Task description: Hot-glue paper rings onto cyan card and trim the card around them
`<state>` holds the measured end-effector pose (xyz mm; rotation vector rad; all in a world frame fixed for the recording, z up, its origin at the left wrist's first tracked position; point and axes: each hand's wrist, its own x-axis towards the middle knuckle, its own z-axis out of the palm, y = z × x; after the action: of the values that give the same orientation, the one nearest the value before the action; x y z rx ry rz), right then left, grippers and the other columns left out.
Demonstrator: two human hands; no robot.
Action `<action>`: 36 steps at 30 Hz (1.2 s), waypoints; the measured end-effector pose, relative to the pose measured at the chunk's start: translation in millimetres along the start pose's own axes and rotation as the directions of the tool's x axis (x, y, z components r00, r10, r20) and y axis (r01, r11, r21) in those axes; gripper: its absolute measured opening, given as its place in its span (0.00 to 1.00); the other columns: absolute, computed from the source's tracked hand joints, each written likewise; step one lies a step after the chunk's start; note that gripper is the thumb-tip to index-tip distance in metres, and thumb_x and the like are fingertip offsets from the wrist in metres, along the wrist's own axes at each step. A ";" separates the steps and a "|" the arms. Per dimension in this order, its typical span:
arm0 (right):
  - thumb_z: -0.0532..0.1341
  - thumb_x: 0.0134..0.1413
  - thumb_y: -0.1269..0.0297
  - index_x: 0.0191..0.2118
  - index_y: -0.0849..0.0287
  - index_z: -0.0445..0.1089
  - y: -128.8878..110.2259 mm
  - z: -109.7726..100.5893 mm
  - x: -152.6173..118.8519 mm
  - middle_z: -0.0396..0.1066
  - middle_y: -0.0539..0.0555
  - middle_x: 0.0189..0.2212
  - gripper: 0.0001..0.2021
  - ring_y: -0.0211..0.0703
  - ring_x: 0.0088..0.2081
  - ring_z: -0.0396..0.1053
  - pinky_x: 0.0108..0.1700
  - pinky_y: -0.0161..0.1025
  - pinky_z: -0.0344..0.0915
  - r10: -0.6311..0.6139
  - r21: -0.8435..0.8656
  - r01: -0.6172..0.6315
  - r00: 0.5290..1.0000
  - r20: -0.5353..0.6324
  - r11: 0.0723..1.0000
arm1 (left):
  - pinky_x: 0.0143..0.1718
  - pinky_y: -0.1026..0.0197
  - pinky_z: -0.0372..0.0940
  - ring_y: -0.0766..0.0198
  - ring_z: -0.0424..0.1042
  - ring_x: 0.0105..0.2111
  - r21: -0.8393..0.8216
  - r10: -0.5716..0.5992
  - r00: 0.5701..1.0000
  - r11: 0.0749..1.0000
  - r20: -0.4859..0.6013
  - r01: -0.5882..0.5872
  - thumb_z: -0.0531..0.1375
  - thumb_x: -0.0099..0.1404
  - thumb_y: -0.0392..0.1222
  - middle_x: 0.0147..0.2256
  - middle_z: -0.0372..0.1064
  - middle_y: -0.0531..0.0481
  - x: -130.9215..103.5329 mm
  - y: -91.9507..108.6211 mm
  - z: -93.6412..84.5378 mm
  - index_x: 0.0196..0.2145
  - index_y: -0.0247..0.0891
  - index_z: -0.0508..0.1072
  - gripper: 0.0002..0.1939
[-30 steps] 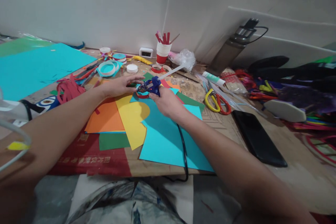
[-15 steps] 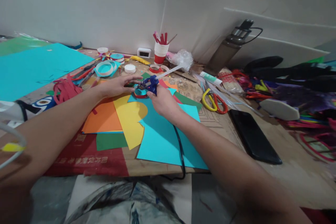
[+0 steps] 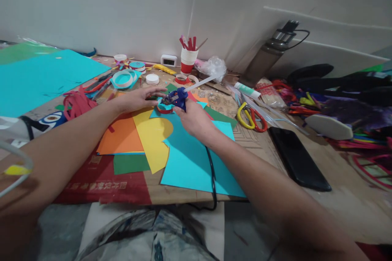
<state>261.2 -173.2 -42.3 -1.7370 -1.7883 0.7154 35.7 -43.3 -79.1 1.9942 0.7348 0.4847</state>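
Observation:
My right hand (image 3: 196,120) is wrapped round a blue glue gun (image 3: 178,98), with a long translucent glue stick (image 3: 203,82) jutting from its back. The nozzle points left, over a small red paper ring (image 3: 165,109) on a cut piece of light-blue paper. A black cord (image 3: 211,171) hangs below my right wrist. From the left, my left hand (image 3: 142,98) reaches to the ring and nozzle, thumb and fingers apart; its fingertips are partly hidden by the gun. Under both hands lie a light-blue sheet (image 3: 190,159), yellow paper (image 3: 152,134) and orange paper (image 3: 122,136).
Yellow-and-red-handled scissors (image 3: 251,117) and a black phone (image 3: 298,159) lie to the right. A dark bottle (image 3: 266,55) leans at the back, near a cup (image 3: 188,59) holding red strips. Red strips (image 3: 79,104) and paper rings (image 3: 123,78) sit at the left.
The whole view has shifted very slightly. Both hands, the glue gun and the ring keep nearly the same places.

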 end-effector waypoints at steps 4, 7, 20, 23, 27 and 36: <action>0.58 0.66 0.63 0.48 0.61 0.72 2.0 1.1 0.7 0.79 0.64 0.43 0.11 0.51 0.42 0.75 0.42 0.43 0.66 -0.004 0.026 0.005 1.000 -0.003 1.000 | 0.65 0.46 0.64 0.47 0.63 0.67 -0.011 -0.014 1.000 1.000 0.004 0.014 0.67 0.66 0.48 0.67 0.65 0.42 -1.0 4.0 1.6 0.68 0.49 0.65 0.35; 0.58 0.66 0.63 0.49 0.61 0.72 3.1 4.0 2.6 0.79 0.63 0.42 0.11 0.50 0.41 0.74 0.41 0.42 0.65 0.003 0.046 -0.003 1.000 0.001 0.999 | 0.65 0.45 0.63 0.47 0.63 0.67 0.013 -0.012 1.000 1.000 -0.008 0.012 0.68 0.65 0.47 0.67 0.64 0.42 -0.5 4.9 1.8 0.68 0.48 0.65 0.36; 0.58 0.66 0.63 0.48 0.59 0.72 1.2 7.0 2.1 0.79 0.61 0.40 0.10 0.50 0.40 0.74 0.40 0.42 0.66 -0.007 0.064 0.005 0.999 0.037 0.998 | 0.66 0.45 0.62 0.48 0.63 0.67 0.017 -0.001 1.000 1.000 0.011 0.001 0.66 0.66 0.46 0.67 0.65 0.41 0.7 1.8 0.7 0.68 0.46 0.64 0.35; 0.58 0.66 0.63 0.48 0.59 0.72 1.9 6.8 3.3 0.79 0.62 0.41 0.10 0.50 0.40 0.75 0.41 0.43 0.66 -0.002 0.049 0.001 1.000 0.030 0.999 | 0.66 0.45 0.62 0.47 0.63 0.67 0.013 0.003 1.000 1.000 0.005 -0.003 0.67 0.65 0.46 0.67 0.64 0.42 1.0 0.8 0.5 0.68 0.48 0.65 0.35; 0.58 0.66 0.63 0.48 0.61 0.71 2.1 6.4 7.0 0.79 0.66 0.45 0.10 0.52 0.43 0.75 0.42 0.43 0.66 0.003 0.010 -0.003 1.000 0.001 1.000 | 0.65 0.44 0.63 0.46 0.64 0.67 0.013 0.008 1.000 1.000 -0.006 -0.008 0.68 0.64 0.47 0.67 0.65 0.43 1.7 -0.7 0.3 0.67 0.49 0.66 0.35; 0.57 0.67 0.63 0.51 0.63 0.71 -1.4 6.5 4.5 0.78 0.68 0.49 0.12 0.55 0.47 0.75 0.43 0.44 0.65 0.003 0.007 -0.003 1.000 0.019 1.000 | 0.65 0.45 0.64 0.46 0.64 0.66 0.047 0.003 1.000 0.999 -0.004 -0.002 0.68 0.63 0.46 0.66 0.66 0.43 0.9 2.6 -0.3 0.67 0.49 0.66 0.36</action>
<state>255.5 -168.7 -45.9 -1.7347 -1.7941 0.7410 37.0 -43.5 -76.7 2.0383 0.7525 0.4774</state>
